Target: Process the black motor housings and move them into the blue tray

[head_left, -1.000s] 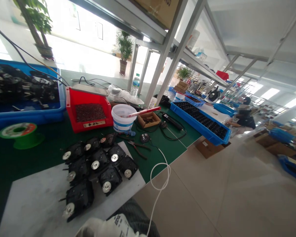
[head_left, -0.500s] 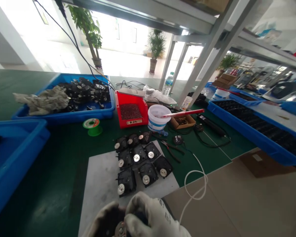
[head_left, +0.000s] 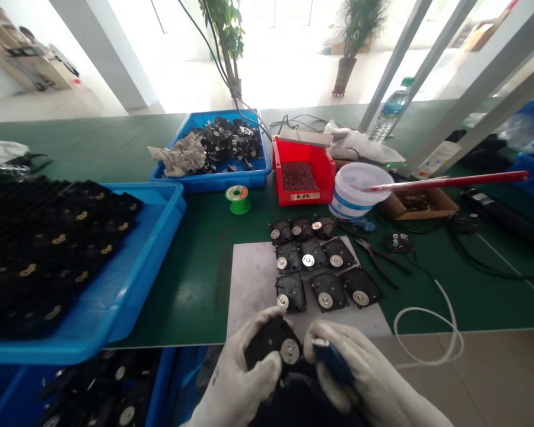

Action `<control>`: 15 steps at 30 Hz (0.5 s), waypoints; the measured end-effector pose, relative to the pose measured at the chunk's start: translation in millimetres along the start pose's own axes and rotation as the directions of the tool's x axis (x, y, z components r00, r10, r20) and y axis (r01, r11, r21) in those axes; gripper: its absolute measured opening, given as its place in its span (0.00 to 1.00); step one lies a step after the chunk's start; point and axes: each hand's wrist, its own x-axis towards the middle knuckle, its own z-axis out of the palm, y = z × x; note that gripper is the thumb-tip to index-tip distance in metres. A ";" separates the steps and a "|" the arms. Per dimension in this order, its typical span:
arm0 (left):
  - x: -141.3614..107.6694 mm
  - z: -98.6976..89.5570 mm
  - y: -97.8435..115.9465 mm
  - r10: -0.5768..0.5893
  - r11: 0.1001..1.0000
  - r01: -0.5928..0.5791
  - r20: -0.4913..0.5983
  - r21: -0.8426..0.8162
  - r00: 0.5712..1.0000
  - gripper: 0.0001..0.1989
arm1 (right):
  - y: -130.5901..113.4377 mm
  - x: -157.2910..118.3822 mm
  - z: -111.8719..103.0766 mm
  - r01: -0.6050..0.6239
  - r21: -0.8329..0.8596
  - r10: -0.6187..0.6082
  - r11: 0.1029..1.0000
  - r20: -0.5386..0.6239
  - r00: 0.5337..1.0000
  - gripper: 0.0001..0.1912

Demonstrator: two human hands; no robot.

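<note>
My left hand (head_left: 253, 362), in a whitish glove, is closed around a black plastic housing (head_left: 267, 344) that carries a round silver metal disc. Close beside it on the right, my gloved right hand (head_left: 353, 362) grips a dark blue handheld tool (head_left: 333, 363) with a pale metallic end; its kind cannot be made out. Just beyond my hands, several similar black housings (head_left: 308, 260) with silver discs lie in rows, mostly on a pale grey sheet (head_left: 249, 279). Pliers (head_left: 376, 264) with dark handles lie to the right of the rows.
A blue tray (head_left: 160, 237) of black parts stands left; another blue tray (head_left: 231, 179) sits behind. A solder spool (head_left: 239, 201), red bin (head_left: 302, 196), white tub (head_left: 360, 190) and cardboard box (head_left: 427, 207) stand beyond the rows. A white cable (head_left: 404, 320) loops right.
The view has swung left and down, bringing the left tray's black parts into sight. My hands show more fully, now apart, with the housing in the left and blue tool in the right.
</note>
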 end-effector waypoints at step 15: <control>-4.0 1.2 0.1 -0.035 0.999 0.035 -0.016 0.009 0.999 0.26 | -1.0 9.8 5.3 0.565 -0.738 -0.820 0.369 0.028 0.572 0.09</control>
